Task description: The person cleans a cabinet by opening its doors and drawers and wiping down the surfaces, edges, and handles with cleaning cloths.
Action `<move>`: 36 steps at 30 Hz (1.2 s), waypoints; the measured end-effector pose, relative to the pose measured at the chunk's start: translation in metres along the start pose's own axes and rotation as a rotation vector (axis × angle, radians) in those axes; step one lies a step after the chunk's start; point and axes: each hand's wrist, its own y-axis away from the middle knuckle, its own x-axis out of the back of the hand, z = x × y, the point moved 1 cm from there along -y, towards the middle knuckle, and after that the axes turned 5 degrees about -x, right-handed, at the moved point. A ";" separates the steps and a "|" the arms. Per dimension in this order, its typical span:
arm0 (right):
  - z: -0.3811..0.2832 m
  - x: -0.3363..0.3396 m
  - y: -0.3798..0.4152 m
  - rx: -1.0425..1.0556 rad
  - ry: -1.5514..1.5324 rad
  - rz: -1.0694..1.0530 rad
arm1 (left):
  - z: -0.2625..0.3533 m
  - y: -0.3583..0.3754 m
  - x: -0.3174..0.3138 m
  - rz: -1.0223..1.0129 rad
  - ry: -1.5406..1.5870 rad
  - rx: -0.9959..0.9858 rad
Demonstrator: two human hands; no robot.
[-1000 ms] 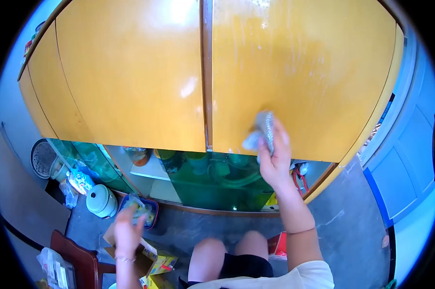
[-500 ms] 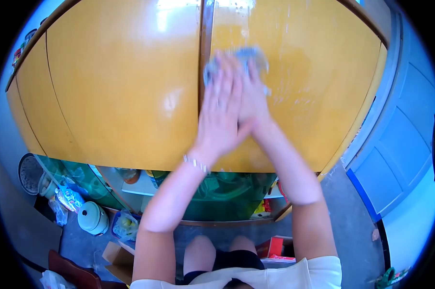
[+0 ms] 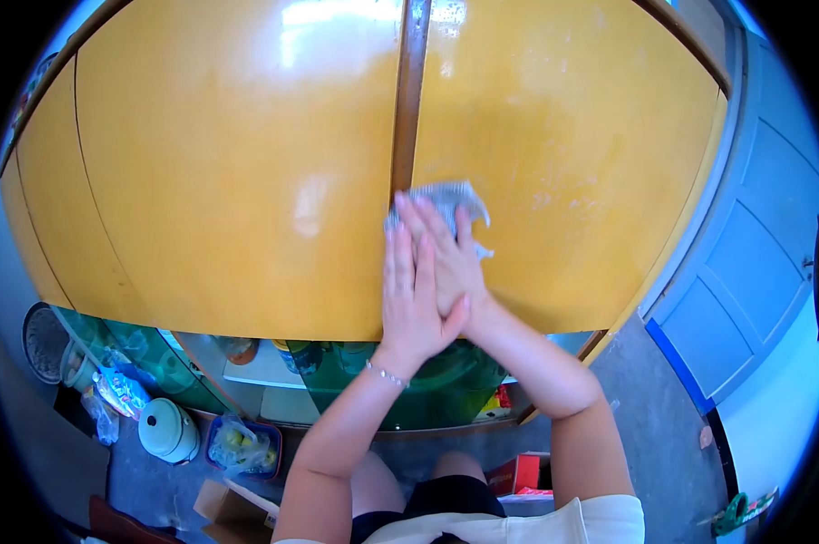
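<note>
A pale grey-and-white patterned cloth (image 3: pixel 459 196) lies against the yellow cabinet door (image 3: pixel 554 136), beside the brown vertical strip. My right hand (image 3: pixel 450 258) presses the cloth to the door with its fingers stretched out and flat. Partly overlapping it from the left, my left hand (image 3: pixel 412 308) lies with straight fingers, its thumb across the back of the right hand. On the left wrist is a thin bracelet (image 3: pixel 387 374). Part of the cloth is hidden beneath the hands.
Below the doors are green glass panels (image 3: pixel 445 390) and a shelf with jars. On the floor stand a pale lidded pot (image 3: pixel 167 431), a blue basket (image 3: pixel 274 451) with bagged fruit, an open cardboard box (image 3: pixel 232 512) and a red box (image 3: pixel 516 475). A blue door (image 3: pixel 745 281) is at right.
Both hands and the cloth have moved down the cabinet door, staying close to the brown strip. The camera's view has shifted slightly.
</note>
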 end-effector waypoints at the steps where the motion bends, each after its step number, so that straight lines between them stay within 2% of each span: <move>1: -0.007 -0.009 0.018 0.000 0.008 -0.038 | 0.007 0.017 0.002 -0.052 0.015 0.065; 3: -0.016 -0.027 0.048 0.020 0.041 -0.064 | 0.023 0.045 0.009 -0.157 0.042 0.198; 7: -0.030 -0.051 0.087 0.028 0.047 -0.039 | 0.030 0.088 0.016 -0.211 0.028 0.265; 9: -0.025 -0.051 0.083 0.084 0.059 -0.032 | 0.026 0.083 0.028 -0.151 0.057 0.293; 11: -0.010 -0.035 0.071 0.187 0.110 -0.031 | 0.021 0.061 0.041 -0.079 0.128 0.339; 12: -0.001 -0.025 0.056 0.114 0.043 0.004 | 0.022 0.037 0.047 -0.016 0.084 0.332; 14: 0.021 0.017 0.005 -0.055 -0.030 -0.042 | 0.022 -0.019 0.058 -0.046 0.136 0.350; 16: 0.052 0.065 -0.058 -0.221 -0.045 0.072 | 0.016 -0.068 0.055 -0.068 0.201 0.440; 18: 0.085 0.099 -0.114 -0.278 -0.044 0.176 | 0.015 -0.109 0.047 -0.064 0.275 0.565; 22: 0.125 0.151 -0.196 -0.207 0.026 0.266 | 0.023 -0.168 0.040 -0.085 0.237 0.673; 25: 0.117 0.160 -0.205 -0.225 -0.017 0.140 | 0.029 -0.191 0.034 -0.132 0.110 0.811; 26: 0.117 0.159 -0.204 -0.190 0.006 0.130 | 0.033 -0.196 0.031 -0.076 0.190 0.921; 30: 0.126 0.181 -0.221 -0.184 -0.102 0.188 | 0.025 -0.209 0.030 -0.114 0.060 1.048; 36: 0.112 0.206 -0.232 -0.252 -0.071 0.045 | 0.022 -0.216 0.045 -0.299 0.105 1.159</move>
